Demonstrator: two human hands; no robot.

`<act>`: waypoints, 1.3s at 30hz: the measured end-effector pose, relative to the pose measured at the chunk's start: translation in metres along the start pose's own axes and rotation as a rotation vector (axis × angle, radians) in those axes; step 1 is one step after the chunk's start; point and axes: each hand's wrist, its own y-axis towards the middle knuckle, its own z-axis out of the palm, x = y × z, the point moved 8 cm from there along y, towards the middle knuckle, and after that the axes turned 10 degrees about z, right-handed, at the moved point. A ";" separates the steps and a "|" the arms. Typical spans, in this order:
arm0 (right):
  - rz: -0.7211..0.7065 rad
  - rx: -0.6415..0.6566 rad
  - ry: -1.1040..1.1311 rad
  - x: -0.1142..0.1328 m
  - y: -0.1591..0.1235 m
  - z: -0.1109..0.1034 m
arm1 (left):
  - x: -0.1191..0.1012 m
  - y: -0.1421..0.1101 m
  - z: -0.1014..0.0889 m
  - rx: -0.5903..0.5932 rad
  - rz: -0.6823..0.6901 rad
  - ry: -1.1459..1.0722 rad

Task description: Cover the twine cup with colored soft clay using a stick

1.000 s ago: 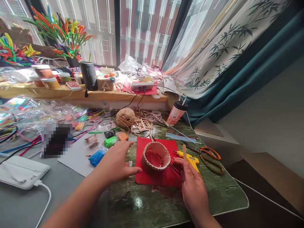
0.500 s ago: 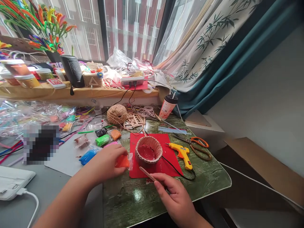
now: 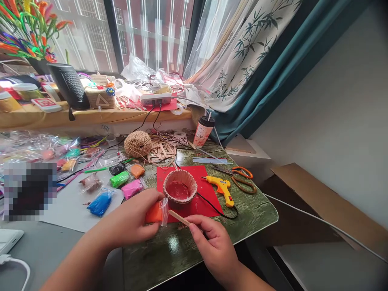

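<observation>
Starting over on the left, there's a white power bank (image 3: 10, 241) with its cable curling down at the table's edge. Moving in, a white sheet (image 3: 66, 202) carries a brown packet (image 3: 91, 182) and, nearer the person, a blue packet (image 3: 100, 204). Then come a black packet (image 3: 117, 169), a green packet (image 3: 119, 179) and a pink packet (image 3: 132, 188), with a paler orange packet (image 3: 137, 170) just behind the pink one.

And here's the left hand (image 3: 133, 222), palm turned inward, thumb below and fingers above, closed around a bright orange packet (image 3: 154, 212) whose clear wrapper pokes out toward the middle. Behind it sit a ball of twine (image 3: 138, 143) and a loose heap of flat wooden pieces (image 3: 162, 151).

Centre stage, the bowl (image 3: 180, 200) stands upright on a red sheet (image 3: 209, 194), wavy-rimmed, red at the bottom. Just in front of it, a wooden stick (image 3: 178, 217) slants up and leftward, its tip near the packet's wrapper, its other end pinched narrow between thumb and fingers of the right hand (image 3: 212, 242).

Farther right, a lidded cup (image 3: 203, 131) with a straw stands at the back, a yellow glue gun (image 3: 222, 188) lies partly over the sheet, and orange-and-brown-handled scissors (image 3: 242, 178) rest beyond it on the green tabletop (image 3: 257, 218).
</observation>
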 end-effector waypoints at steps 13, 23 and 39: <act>0.065 0.118 -0.014 -0.003 0.009 0.008 | -0.001 0.006 0.011 0.084 0.035 -0.002; -0.075 0.269 -0.187 0.021 0.013 0.009 | 0.000 0.006 0.015 0.137 0.016 -0.042; 0.284 0.459 0.051 -0.015 0.018 0.025 | 0.001 0.006 0.024 0.206 0.020 -0.073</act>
